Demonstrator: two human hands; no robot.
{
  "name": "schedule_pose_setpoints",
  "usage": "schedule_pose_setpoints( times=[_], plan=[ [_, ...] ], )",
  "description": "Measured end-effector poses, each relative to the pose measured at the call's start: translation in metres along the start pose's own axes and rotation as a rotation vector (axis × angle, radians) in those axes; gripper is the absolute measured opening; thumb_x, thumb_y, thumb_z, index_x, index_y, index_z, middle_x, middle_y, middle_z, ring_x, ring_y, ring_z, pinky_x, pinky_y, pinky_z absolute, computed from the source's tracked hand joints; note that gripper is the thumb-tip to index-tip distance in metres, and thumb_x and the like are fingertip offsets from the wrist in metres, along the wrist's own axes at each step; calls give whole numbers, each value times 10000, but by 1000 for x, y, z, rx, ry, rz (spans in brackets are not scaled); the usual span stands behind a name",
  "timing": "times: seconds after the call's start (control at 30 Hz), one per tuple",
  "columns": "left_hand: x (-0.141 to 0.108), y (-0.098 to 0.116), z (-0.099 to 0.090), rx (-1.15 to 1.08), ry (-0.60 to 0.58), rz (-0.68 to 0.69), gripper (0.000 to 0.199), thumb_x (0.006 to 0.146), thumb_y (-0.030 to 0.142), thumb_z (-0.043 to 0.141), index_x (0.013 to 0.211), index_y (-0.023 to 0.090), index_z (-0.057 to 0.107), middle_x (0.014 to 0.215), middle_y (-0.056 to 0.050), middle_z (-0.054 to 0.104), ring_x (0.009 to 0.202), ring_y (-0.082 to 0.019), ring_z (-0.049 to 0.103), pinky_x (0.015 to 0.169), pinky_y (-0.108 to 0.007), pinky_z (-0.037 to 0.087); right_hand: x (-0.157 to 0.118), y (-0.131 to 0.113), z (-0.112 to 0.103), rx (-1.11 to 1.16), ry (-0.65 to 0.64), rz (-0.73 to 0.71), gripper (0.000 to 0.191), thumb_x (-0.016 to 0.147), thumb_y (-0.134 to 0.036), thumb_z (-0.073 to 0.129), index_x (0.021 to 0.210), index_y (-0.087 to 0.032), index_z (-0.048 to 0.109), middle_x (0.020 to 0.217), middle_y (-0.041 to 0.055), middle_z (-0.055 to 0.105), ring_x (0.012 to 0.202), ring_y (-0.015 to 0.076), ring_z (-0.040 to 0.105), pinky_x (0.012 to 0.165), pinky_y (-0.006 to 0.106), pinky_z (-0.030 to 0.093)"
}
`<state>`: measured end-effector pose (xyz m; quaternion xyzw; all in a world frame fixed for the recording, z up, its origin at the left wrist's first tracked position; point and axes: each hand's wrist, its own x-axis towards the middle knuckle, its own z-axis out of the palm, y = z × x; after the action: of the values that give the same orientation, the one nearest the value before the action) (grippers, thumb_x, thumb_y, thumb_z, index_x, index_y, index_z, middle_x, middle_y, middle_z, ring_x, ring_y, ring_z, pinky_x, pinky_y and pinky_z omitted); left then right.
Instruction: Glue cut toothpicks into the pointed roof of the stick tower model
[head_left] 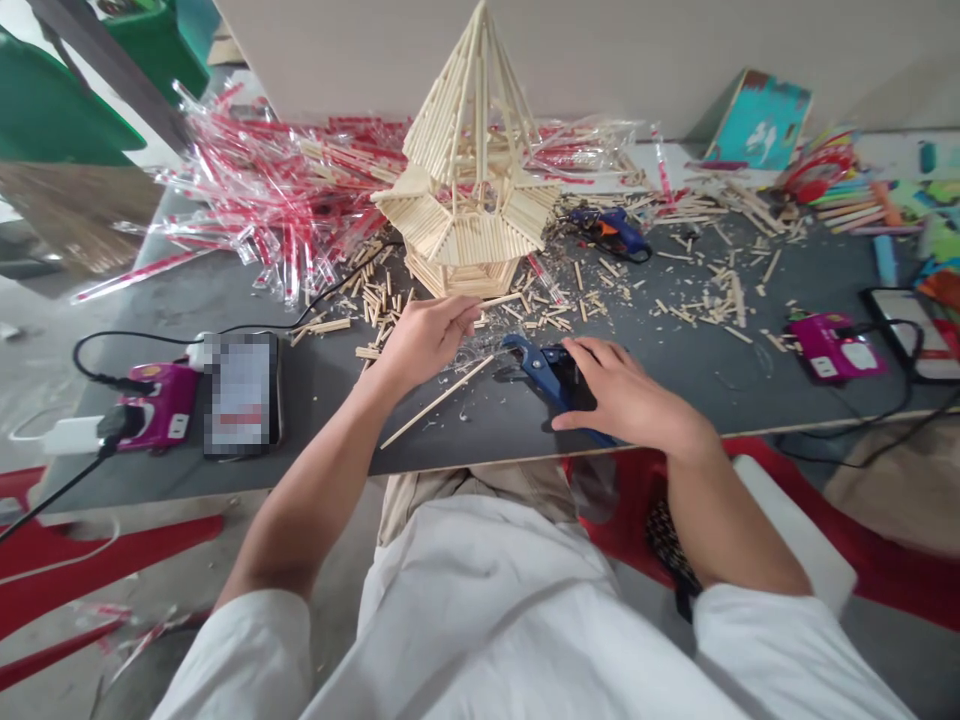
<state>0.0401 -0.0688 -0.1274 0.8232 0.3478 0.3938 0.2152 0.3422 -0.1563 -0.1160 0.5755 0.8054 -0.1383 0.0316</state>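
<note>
Left hand (435, 338) narrow, pinching thin stick (501, 299), long axis toward 3 o'clock. Blue cutter (549, 382) on tabletop (322, 410), nearer right hand (630, 396), which spreads wide over handles; cutter head at its 10 o'clock. Handles partly hidden; contact unclear. Stick's near end hidden by fingers.

Grey tabletop (330, 410), pale wall (600, 60) behind, red plastic chairs (135, 565), green chair (52, 110), grey floor (330, 610)

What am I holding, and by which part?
Your left hand pinches a thin, pale wooden stick toward its left end, right end free. Your right hand lies over the handles of a blue, curved-jawed cutter; whether it grips is unclear.
</note>
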Motion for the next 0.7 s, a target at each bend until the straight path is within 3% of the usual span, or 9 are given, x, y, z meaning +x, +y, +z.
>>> schedule_pose_setpoints(
  times=[0.17,0.27,0.4,0.47,0.57,0.7],
  plan=[
    [-1,6,0,30,-31,-20,322,1080,299,453,1186,153,719,788,-27,756,625,-95,650,655,-234,499,-7,-22,12,-188,92,56,747,983,-455,510,1555,6,373,1428,296,515,1305,460,522,1099,579,452],
    [-2,5,0,41,-32,-25,349,1083,300,436,1260,149,696,795,-29,759,632,-98,653,645,-228,500,-8,-23,10,-185,132,71,628,1001,-392,441,1485,9,459,1330,282,571,1230,450,564,1065,573,456],
    [-3,5,1,73,-33,-20,353,1066,264,449,1289,141,694,818,-37,766,662,-109,668,671,-235,511,-12,-15,-2,150,175,72,525,1034,-461,384,1396,-115,543,1272,201,631,1174,362,622,1006,478,488],
    [-3,7,2,79,-39,-17,353,1055,250,458,1290,146,699,818,-37,766,653,-111,666,669,-236,509,-12,-17,-10,385,165,117,468,1048,-531,342,1198,-185,619,1098,139,691,1018,305,662,894,424,502],
    [-3,12,4,80,-44,-3,341,1054,269,470,1250,148,721,792,-40,759,606,-108,646,642,-231,494,-8,-31,-18,676,107,158,492,1037,-638,333,929,-237,598,867,72,688,809,245,628,760,375,467],
    [-3,17,6,94,-82,19,324,1065,278,460,1200,146,724,794,-52,754,605,-118,640,643,-229,477,3,-52,-12,898,54,112,468,1026,-662,386,872,-251,547,783,26,649,790,217,621,716,341,436]
  ],
)
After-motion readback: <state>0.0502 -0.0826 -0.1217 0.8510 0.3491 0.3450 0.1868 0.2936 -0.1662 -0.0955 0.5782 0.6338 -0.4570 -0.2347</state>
